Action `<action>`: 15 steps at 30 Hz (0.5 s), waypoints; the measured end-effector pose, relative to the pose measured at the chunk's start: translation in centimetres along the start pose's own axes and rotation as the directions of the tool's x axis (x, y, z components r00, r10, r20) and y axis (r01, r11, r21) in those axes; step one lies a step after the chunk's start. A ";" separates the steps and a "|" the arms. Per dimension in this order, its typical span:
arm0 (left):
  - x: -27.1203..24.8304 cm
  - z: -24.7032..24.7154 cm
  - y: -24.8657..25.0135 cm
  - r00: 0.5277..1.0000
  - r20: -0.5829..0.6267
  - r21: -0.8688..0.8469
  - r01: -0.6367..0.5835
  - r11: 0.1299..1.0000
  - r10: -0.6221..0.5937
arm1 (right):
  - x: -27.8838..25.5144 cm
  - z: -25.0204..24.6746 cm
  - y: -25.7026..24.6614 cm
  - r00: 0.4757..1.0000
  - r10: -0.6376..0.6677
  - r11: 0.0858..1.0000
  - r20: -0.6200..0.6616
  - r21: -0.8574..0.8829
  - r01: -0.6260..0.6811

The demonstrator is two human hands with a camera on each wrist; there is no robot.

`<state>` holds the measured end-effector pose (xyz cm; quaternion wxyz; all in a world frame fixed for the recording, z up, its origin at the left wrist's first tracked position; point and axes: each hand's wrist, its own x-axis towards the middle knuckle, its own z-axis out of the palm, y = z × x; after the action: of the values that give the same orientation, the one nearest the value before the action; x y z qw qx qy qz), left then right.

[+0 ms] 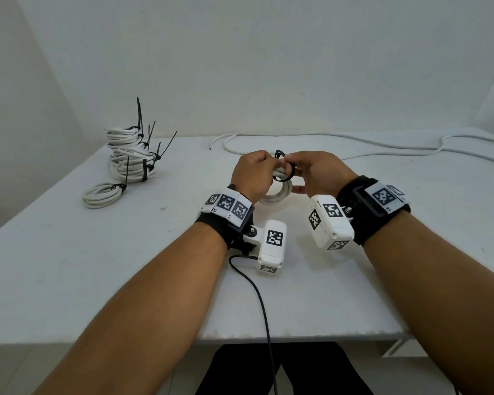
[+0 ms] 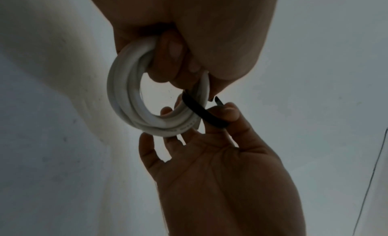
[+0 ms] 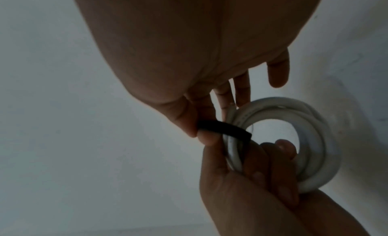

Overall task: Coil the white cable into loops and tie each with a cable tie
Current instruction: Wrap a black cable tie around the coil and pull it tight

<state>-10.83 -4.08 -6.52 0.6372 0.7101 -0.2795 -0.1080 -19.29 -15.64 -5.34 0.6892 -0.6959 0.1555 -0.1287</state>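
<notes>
White cable coil [image 1: 277,192] hangs just above the middle of the tabletop [image 1: 69,252], gripped in the left hand [image 1: 253,173] while the right hand [image 1: 317,172] pinches a black cable tie [image 1: 285,169] looped around it, with finished tied coils [image 1: 131,158] stacked far left.

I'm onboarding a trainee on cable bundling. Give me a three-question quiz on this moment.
1. True or false: the left hand grips the white coil.
2. What colour is the cable tie that the right hand pinches?
3. Where is the stack of tied coils? A) the table's far left B) its near right edge

Key: 1 true; 2 black; 3 A
</notes>
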 end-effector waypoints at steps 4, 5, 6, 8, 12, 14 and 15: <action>0.0 0.2 -0.2 0.999 0.017 0.043 -0.030 0.999 0.029 | 0.1 -0.6 0.1 0.999 0.001 0.999 0.042 -0.044 0.001; 0.0 0.2 -0.3 0.999 0.018 0.037 -0.036 0.999 0.035 | 0.1 -0.7 0.1 0.998 -0.020 0.998 0.057 -0.055 0.023; 0.0 0.2 -0.3 0.999 0.020 0.033 -0.048 0.998 0.047 | 0.2 -0.8 0.1 0.997 -0.031 0.998 0.068 -0.055 0.034; 0.0 0.1 -0.3 0.996 0.026 0.043 -0.091 0.995 0.090 | 0.1 -0.7 0.0 0.997 -0.011 1.000 0.078 -0.008 0.012; -0.1 0.3 -0.1 0.989 0.023 0.058 -0.147 0.987 0.146 | -0.1 -0.5 -0.4 0.996 0.040 0.997 0.075 0.062 -0.045; -0.2 0.4 0.0 0.986 0.021 0.099 -0.164 0.981 0.163 | -0.2 -0.6 -0.4 0.997 0.050 0.996 0.067 0.070 -0.055; -0.2 0.4 0.0 0.985 0.030 0.122 -0.170 0.978 0.168 | -0.3 -0.6 -0.4 0.997 0.051 0.995 0.059 0.085 -0.056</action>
<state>-11.17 -4.30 -6.59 0.5958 0.7211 -0.3510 -0.0426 -19.75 -16.08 -4.90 0.7261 -0.6643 0.1487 -0.0968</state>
